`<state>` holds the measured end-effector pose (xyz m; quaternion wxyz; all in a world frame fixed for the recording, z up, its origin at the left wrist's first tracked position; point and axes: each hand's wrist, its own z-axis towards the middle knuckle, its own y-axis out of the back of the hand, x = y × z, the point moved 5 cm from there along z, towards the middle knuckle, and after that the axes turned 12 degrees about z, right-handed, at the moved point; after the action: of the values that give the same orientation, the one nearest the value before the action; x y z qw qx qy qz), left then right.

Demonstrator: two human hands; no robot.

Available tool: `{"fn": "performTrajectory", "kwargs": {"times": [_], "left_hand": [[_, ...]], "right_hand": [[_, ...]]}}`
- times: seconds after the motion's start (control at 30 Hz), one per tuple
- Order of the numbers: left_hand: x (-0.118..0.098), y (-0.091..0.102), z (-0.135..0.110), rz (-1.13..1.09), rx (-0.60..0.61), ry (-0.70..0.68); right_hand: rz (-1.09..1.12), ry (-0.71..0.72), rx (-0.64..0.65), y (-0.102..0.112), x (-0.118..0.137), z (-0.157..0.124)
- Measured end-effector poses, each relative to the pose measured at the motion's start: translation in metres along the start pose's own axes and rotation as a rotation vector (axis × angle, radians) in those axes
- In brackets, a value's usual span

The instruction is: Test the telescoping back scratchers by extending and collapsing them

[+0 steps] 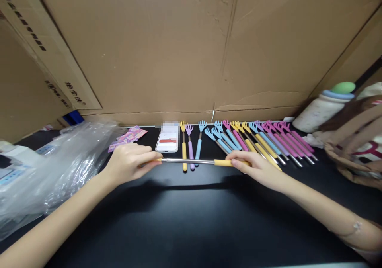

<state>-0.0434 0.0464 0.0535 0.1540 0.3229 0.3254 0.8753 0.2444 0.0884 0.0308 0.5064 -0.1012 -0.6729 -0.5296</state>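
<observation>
Between my two hands a yellow back scratcher (191, 161) is held level above the black table, its metal rod showing in the middle. My left hand (129, 162) is closed round the yellow head end, which the fingers mostly hide. Around the yellow grip at the other end, my right hand (252, 165) is closed. Just behind the rod lie three more back scratchers: a yellow one (184, 150), a purple one (191, 152) and a blue one (198, 146). To the right a row of several blue, yellow, purple and pink back scratchers (262, 140) lies slanted on the table.
Clear plastic bags (74, 164) are heaped at the left, beside small pink-purple packets (128, 137). A phone (167, 138) lies behind my hands. On the right stand a white bottle (320, 108) and a fabric bag (352, 148). A cardboard wall (164, 53) closes off the back.
</observation>
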Motion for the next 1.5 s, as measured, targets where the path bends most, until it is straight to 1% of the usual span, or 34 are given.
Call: {"fn": "performTrajectory", "kwargs": {"times": [0.13, 0.17, 0.2, 0.27, 0.4, 0.57, 0.63, 0.7, 0.8, 0.93, 1.0, 1.2, 1.3, 1.4, 1.5], "left_hand": [[-0.007, -0.002, 0.000, 0.000, 0.000, -0.020], [-0.010, -0.003, 0.000, -0.003, -0.003, -0.024], [-0.013, -0.002, 0.001, -0.008, -0.008, -0.028], [-0.018, -0.002, 0.002, -0.017, -0.017, -0.024], [-0.029, -0.003, 0.003, -0.055, -0.022, 0.008], [-0.042, -0.008, 0.002, -0.152, 0.027, 0.033], [-0.044, -0.008, 0.002, -0.200, 0.040, 0.062], [-0.044, -0.007, 0.003, -0.252, 0.053, 0.093], [-0.044, -0.008, 0.004, -0.309, 0.091, 0.128], [-0.043, -0.011, 0.003, -0.328, 0.125, 0.157], [-0.043, -0.012, 0.003, -0.322, 0.127, 0.157], [-0.042, -0.013, 0.001, -0.313, 0.152, 0.157], [-0.041, -0.015, 0.001, -0.341, 0.174, 0.167], [-0.040, -0.018, 0.001, -0.383, 0.225, 0.196], [-0.040, -0.023, 0.000, -0.462, 0.302, 0.238]], "right_hand": [[0.194, -0.191, 0.227, -0.009, -0.012, 0.007], [0.222, -0.225, 0.268, -0.012, -0.013, 0.008], [0.236, -0.238, 0.291, -0.014, -0.013, 0.010], [0.225, -0.204, 0.289, -0.016, -0.009, 0.013], [0.119, -0.102, 0.192, -0.016, 0.000, 0.014], [-0.032, -0.028, 0.015, -0.016, 0.008, 0.002], [-0.091, 0.015, -0.033, -0.018, 0.010, -0.003], [-0.158, 0.101, -0.075, -0.020, 0.012, -0.007], [-0.279, 0.282, -0.154, -0.025, 0.015, -0.013], [-0.390, 0.513, -0.271, -0.028, 0.018, -0.019], [-0.423, 0.584, -0.310, -0.028, 0.019, -0.021], [-0.510, 0.661, -0.344, -0.026, 0.023, -0.021], [-0.521, 0.665, -0.368, -0.025, 0.025, -0.020], [-0.521, 0.660, -0.373, -0.026, 0.026, -0.019], [-0.529, 0.653, -0.364, -0.026, 0.025, -0.018]]}}
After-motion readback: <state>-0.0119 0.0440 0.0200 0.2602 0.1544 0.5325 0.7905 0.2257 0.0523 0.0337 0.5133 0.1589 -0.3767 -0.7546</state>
